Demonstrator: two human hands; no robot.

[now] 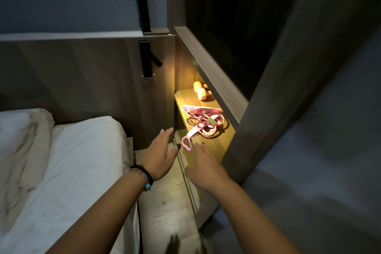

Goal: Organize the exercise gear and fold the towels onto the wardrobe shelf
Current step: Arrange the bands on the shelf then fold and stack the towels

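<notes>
While both hands reach toward the lit wardrobe shelf [208,150], neither has hold of anything. The left hand [159,153], with beaded bracelets [142,173] at the wrist, is spread with fingers straight, just left of the shelf edge. The right hand [203,166] hovers over the shelf's near end, fingers loosely extended, its fingertips close beside the pink loop handle [186,143] that hangs over the front edge. That handle belongs to a tangle of pink resistance bands [203,123] lying mid-shelf. Further back sit two small dumbbells [201,88], touching each other. The bands look soft, light and floppy; lifted by one end they would likely trail and snag, so gathering the bundle at its middle seems wiser. The dumbbells seem rigid and heavier, best gripped round the bar. A bed [78,161] with white sheets lies to the left; no towels are plainly visible.
</notes>
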